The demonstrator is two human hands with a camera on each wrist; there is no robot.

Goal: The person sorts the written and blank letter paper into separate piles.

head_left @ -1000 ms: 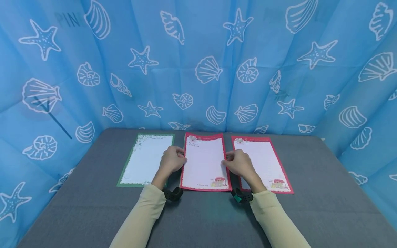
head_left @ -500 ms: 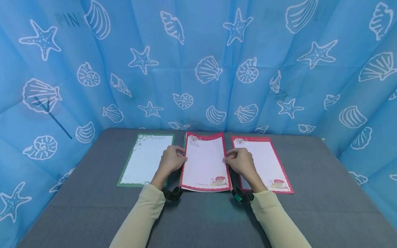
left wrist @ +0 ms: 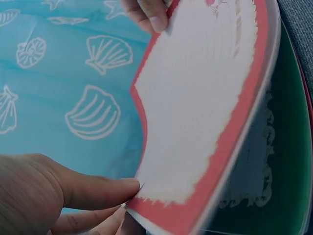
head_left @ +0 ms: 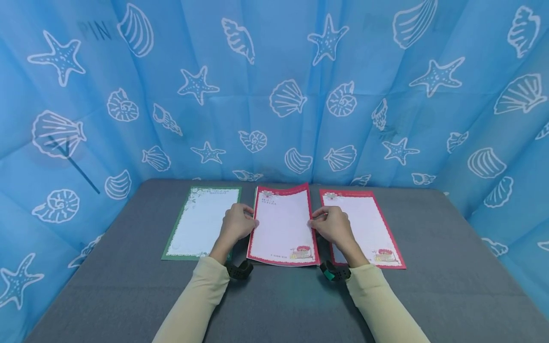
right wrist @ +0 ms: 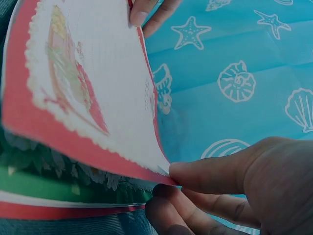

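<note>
In the head view a red-bordered sheet of letter paper (head_left: 283, 228) is held in the middle, bowed between both hands. My left hand (head_left: 237, 222) pinches its left edge between thumb and fingers. On the opposite edge, my right hand (head_left: 333, 225) has a matching pinch. Both wrist views show the sheet raised and curved. Below it in the right wrist view are a green-bordered sheet (right wrist: 63, 183) and a red edge (right wrist: 63, 211) lower down; the left wrist view also shows green-bordered paper (left wrist: 288, 166) underneath. How many sheets each hand grips, I cannot tell.
Another green-bordered sheet (head_left: 201, 219) lies left of the hands, and a red-bordered one (head_left: 364, 219) lies to the right, partly under the right hand and wrist. Grey cloth covers the table (head_left: 274, 305). A blue shell-print curtain (head_left: 257, 109) hangs behind and at both sides.
The held sheet's lower edge has shifted slightly left and its curve has altered a little. Both hands keep their pinch at nearly the same places.
</note>
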